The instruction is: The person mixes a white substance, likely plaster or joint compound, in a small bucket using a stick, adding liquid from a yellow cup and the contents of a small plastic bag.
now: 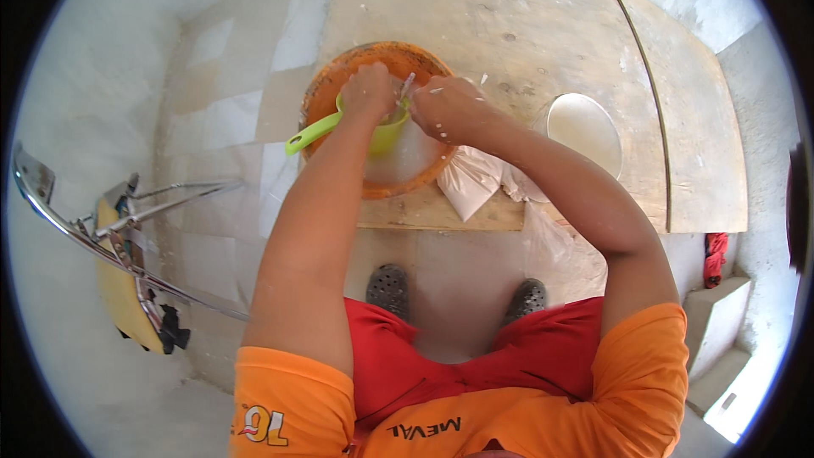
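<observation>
A wide orange basin (398, 49) stands on the wooden board in front of me, with whitish, cloudy contents. Over it is a lime-green dipper or strainer (388, 136); its long handle juts out past the basin's left rim. My left hand (370, 92) is closed above the dipper, its fingers turned away from view. Close to its right, my right hand (448, 108) is closed too, with white splashes on the skin. A thin, pale piece (408, 83) shows between the hands; I cannot make out what it is.
Against the basin's lower right leans a plastic bag of pale powder (471, 180). A white round bucket (585, 129) stands to the right, partly behind my right forearm. A metal-framed folding chair (127, 263) is at the left. The board (543, 8) has a long dark seam.
</observation>
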A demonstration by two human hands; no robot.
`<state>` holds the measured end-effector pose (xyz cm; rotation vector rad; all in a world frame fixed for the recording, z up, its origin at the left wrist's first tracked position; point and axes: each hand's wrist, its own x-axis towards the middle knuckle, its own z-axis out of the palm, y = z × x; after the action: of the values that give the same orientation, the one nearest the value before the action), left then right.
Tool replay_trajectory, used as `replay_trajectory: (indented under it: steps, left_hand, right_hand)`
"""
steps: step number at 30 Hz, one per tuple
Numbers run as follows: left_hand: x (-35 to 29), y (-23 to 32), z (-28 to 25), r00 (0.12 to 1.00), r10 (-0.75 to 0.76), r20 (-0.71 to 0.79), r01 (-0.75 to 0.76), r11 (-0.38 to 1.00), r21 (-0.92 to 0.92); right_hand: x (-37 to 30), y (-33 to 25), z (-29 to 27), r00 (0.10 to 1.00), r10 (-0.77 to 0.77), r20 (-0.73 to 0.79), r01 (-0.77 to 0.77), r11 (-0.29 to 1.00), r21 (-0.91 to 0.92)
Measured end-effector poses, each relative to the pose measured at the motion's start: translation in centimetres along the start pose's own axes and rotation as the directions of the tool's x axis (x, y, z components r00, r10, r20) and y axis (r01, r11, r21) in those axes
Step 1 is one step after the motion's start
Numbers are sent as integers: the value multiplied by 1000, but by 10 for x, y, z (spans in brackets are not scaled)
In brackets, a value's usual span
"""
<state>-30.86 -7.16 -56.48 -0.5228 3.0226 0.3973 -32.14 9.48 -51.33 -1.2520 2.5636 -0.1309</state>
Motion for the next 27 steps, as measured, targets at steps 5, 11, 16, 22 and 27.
replay_trajectory:
  steps: [5,11,16,22,27]
  left_hand:
    - [10,35,-1,971,120,-207,-147,982,-120]
    - [9,80,18,718,380,-584,-526,845,-97]
    - [0,89,34,740,561,-371,-576,813,79]
    - [-6,84,29,807,544,-232,-552,833,32]
    - [-8,80,30,816,516,-261,-526,850,38]
  right_hand:
    - [-75,36,12,926,-147,-349,118,988,-101]
    - [-102,40,89,973,-7,232,26,997,-78]
    - [-96,66,163,997,39,-67,-51,981,-188]
    - [-90,70,172,990,133,-54,-134,991,-22]
    - [-77,64,150,995,60,75,-78,960,269]
